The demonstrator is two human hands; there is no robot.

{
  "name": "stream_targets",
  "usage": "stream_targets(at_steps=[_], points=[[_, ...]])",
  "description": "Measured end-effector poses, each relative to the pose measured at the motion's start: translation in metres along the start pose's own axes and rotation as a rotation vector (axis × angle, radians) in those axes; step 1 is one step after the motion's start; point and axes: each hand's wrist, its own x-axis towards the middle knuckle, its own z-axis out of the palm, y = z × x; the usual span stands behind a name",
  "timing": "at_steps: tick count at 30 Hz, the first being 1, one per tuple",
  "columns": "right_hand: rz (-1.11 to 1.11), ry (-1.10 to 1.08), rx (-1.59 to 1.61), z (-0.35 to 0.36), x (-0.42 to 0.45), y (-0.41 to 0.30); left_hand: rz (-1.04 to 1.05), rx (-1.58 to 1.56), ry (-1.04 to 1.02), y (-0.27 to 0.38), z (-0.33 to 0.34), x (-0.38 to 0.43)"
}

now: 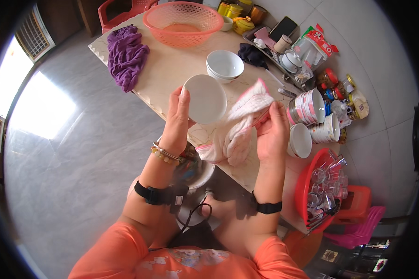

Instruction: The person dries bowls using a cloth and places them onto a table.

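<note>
My left hand [175, 125] grips a round white bowl [206, 99] by its left side, tilted up above the table edge. The thumb lies on the rim; the other fingers are mostly hidden behind it. In my right hand [274, 136] is a white cloth with pink edging [242, 127], pinched near its upper end. The rest of the cloth hangs in folds towards the table's front edge, to the right of the bowl. Just beyond my hands, a small stack of white bowls [225, 65] rests on the table.
The marble-patterned table [174, 69] holds a purple cloth [127, 57], an orange perforated basket [183, 26], stacked patterned bowls [310, 108] and a cluttered tray [265, 52]. A red basin [303, 188] of glasses stands right. A filled container [206, 176] sits below the table edge.
</note>
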Motion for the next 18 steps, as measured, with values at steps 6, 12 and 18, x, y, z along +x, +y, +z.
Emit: stream_targets(at_steps=[6,12,18], points=[[0.513,-0.004,0.415,0.005,-0.002,0.02,0.079,0.12,-0.123,-0.014,0.02,-0.014],[0.418,0.051,0.301,0.017,-0.007,0.012,0.16,0.127,-0.163,-0.034,0.021,-0.014],[0.562,-0.31,0.419,0.011,-0.005,0.04,0.199,0.26,-0.343,-0.03,0.022,-0.021]])
